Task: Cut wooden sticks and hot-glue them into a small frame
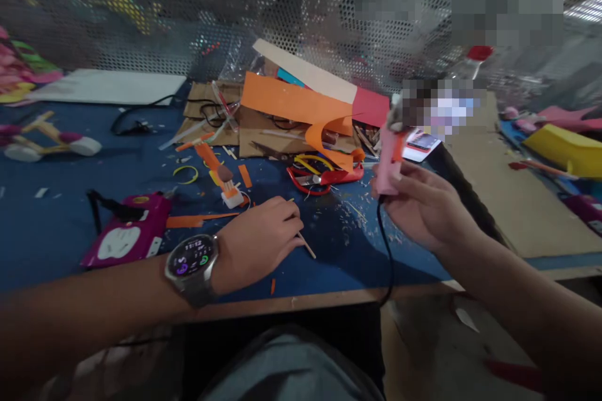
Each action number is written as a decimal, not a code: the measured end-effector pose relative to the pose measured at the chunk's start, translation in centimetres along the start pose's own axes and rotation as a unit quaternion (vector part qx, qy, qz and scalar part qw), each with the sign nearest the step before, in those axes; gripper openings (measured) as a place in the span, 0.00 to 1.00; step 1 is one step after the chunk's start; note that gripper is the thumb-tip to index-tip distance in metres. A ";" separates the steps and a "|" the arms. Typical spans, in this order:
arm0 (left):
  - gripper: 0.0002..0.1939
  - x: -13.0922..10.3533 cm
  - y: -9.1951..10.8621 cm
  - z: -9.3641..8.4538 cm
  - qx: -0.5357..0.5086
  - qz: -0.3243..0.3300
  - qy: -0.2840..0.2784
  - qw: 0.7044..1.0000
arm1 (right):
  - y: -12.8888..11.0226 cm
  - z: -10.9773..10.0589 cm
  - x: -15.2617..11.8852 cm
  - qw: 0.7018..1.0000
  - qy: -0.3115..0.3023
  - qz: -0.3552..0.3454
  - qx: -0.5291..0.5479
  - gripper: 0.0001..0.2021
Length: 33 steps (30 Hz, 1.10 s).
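Note:
My right hand (426,203) grips a pink glue gun (388,160) upright above the table; its orange trigger shows and a black cord hangs from the handle's base. Resting low over the blue table, my left hand (258,241) is closed on a thin wooden stick (307,245), whose end pokes out past the fingers. Just beyond that hand lies a small figure of orange strips and sticks with a white foot (231,195). Between the hands, farther back, are red-handled pliers (313,180) and yellow-handled scissors (316,165).
Orange paper (282,97) and cardboard (256,138) lie at the back against a perforated metal screen (211,6). On the left are a purple box (136,232) and a stick model with white wheels (84,146). A lit phone (423,141) is at right, beside brown board (508,200).

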State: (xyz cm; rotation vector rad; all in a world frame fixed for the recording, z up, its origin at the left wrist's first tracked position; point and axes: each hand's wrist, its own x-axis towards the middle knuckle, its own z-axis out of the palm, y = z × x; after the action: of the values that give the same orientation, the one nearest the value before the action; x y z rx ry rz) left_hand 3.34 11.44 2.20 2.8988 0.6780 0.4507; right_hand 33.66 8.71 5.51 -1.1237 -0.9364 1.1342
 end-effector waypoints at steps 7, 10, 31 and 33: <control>0.16 -0.2 -0.3 -0.8 0.012 -0.012 -0.006 1.000 | 1.6 3.7 1.2 0.991 -0.113 0.076 -0.004 0.15; 0.30 -0.5 -0.7 -1.0 0.016 -0.030 0.002 0.999 | 3.0 3.5 1.6 0.991 -0.124 0.053 -0.012 0.16; 0.27 -1.8 -0.1 -1.1 -0.024 -0.095 0.011 0.995 | 3.3 0.1 -0.5 0.933 -0.302 0.196 -0.002 0.19; 0.28 -1.8 -0.1 -1.2 -0.028 -0.100 0.010 0.995 | 3.0 0.1 -0.6 0.935 -0.298 0.190 -0.007 0.20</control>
State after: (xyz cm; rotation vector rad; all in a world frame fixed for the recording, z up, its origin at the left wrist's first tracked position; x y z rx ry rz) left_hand 1.40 10.81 2.81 2.7406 0.9313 0.4661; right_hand 32.82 8.31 2.57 -1.0078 -1.2172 1.8531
